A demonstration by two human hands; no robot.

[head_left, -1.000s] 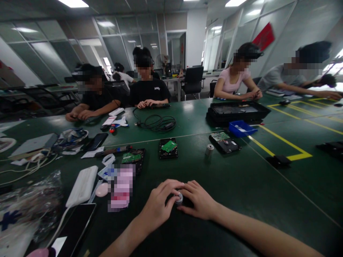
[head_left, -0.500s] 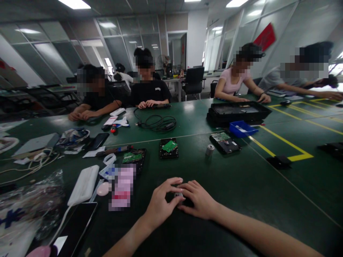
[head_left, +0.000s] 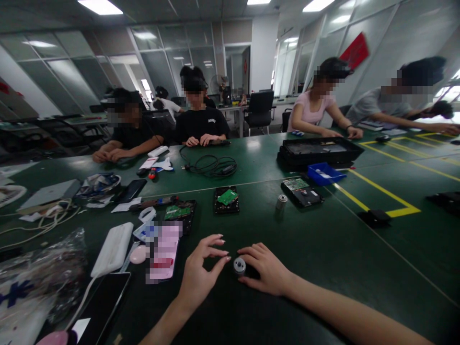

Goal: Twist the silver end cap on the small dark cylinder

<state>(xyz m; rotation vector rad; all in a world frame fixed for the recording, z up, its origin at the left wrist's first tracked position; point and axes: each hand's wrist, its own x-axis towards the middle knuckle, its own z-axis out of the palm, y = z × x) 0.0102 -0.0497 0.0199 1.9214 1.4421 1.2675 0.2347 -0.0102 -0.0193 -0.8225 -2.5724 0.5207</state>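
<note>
A small silver cylindrical motor stands upright on the green table, its round end face with a dark centre and holes turned up. My right hand curls around it from the right, thumb at the near side and fingers at the far side. Just left of the motor, apart from it, is my left hand. Its thumb and index fingertips come together in a pinch, with the other fingers extended; anything between the tips is too small to make out. A second metal cylinder of similar look stands farther back.
Hard drives with green circuit boards lie ahead: one in the middle, one at the right. A blue tray sits by a black bin. Phones, a white power bank and plastic bags crowd the left. Several people sit opposite.
My left hand has moved left, away from the motor, uncovering its top face. My right hand has stayed around the motor.
</note>
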